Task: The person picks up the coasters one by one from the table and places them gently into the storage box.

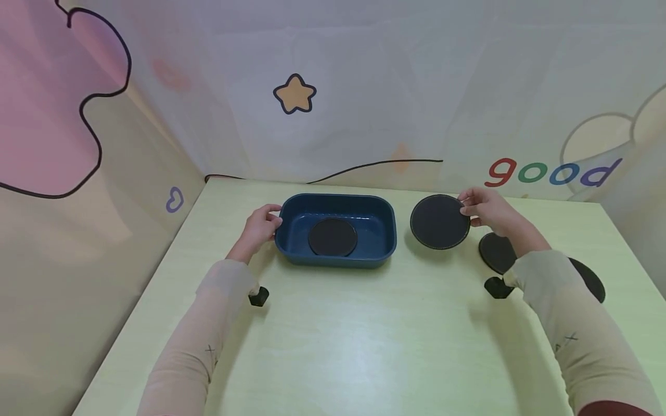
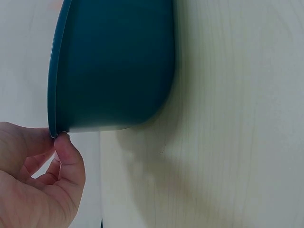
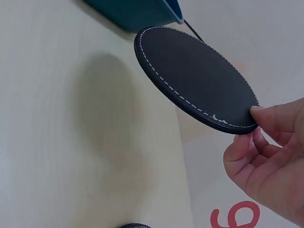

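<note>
left hand (image 1: 258, 226) grips blue tray (image 1: 382, 245) rim; right hand (image 1: 489, 211) pinches lifted coaster (image 1: 439, 222) | two coasters (image 1: 496, 252) beneath wrist

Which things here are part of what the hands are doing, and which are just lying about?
In use:
- right hand pinching a round black stitched coaster, lifted off the table
- left hand holding the rim of the dark blue rectangular plastic tray
- black round coaster in the tray

Lying about:
- two black round coasters by the right forearm
- pale wooden table
</note>
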